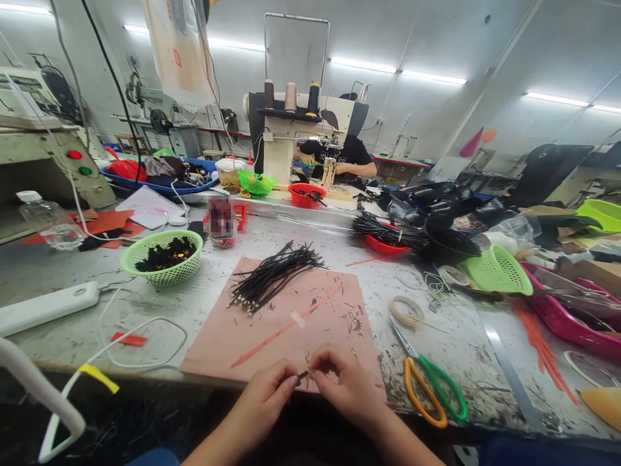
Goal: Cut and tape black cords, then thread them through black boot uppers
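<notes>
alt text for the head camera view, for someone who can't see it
Left hand and right hand share a grip on a small dark piece over a pink sheet on a cluttered worktable. Black strips lie on the sheet, scissors to its right.

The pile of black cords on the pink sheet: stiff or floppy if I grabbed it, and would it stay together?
The pile of black cords would probably feel springy rather than limp, as most lie fairly straight. It may well shed some when lifted: they fan out loosely and no tie shows. It is perhaps light, each cord being thin.
</notes>
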The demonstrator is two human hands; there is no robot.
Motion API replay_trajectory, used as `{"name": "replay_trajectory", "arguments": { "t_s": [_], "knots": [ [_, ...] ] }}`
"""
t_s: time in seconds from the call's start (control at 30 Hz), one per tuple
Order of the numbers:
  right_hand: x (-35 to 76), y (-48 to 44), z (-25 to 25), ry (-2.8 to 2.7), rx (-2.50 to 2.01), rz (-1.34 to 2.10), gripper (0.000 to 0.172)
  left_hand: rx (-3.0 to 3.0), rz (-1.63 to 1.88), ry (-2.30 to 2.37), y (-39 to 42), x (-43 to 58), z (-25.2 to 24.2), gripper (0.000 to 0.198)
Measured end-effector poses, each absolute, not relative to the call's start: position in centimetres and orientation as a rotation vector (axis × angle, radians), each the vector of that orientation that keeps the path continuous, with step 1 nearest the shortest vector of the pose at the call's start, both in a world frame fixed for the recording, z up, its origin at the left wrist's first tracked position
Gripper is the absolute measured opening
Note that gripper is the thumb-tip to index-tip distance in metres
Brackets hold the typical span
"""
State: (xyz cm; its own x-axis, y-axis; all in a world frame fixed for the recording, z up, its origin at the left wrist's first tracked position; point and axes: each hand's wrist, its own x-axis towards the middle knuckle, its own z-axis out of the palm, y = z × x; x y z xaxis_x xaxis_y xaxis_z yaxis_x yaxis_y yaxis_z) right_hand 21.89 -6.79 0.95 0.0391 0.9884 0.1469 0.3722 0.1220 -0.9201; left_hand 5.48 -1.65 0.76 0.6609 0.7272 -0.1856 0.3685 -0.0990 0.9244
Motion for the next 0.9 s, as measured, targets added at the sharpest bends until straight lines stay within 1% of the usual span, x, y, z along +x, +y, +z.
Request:
{"name": "replay_trajectory", "arguments": {
  "t_s": [0.1,0.23,0.37,0.47,0.5,0.6,0.67,0.9],
  "knots": [
    [22.9,-5.9,0.7,-1.324,-1.439,0.923,0.003,1.805,0.376,0.947,-1.6,4.8,0.6,0.023],
    [27.7,-2.6,0.0,-1.072,-1.552,0.819,0.010,1.874,0.433,1.195,-0.3,1.9,-0.3,0.032],
    [33.2,1.6,-0.7,-0.974,-1.693,0.757,0.015,1.825,0.535,1.391,1.7,-2.1,-1.9,0.031],
    [35.2,4.3,-1.3,-0.976,-1.821,0.777,0.009,1.863,0.595,1.508,2.6,-4.0,-3.3,0.031],
    [35.5,5.1,-1.5,-0.987,-1.865,0.793,0.009,1.895,0.613,1.525,2.7,-4.3,-3.8,0.032],
    [36.0,6.8,-2.1,-1.028,-1.979,0.839,0.018,1.995,0.641,1.492,2.9,-4.2,-4.8,0.032],
    [36.3,7.5,-2.4,-1.052,-2.036,0.857,0.020,2.020,0.658,1.463,3.0,-3.8,-5.1,0.032],
    [36.8,8.2,-2.9,-1.091,-2.162,0.817,0.023,2.016,0.625,1.456,3.0,-3.0,-4.0,0.029]
  ]
}}
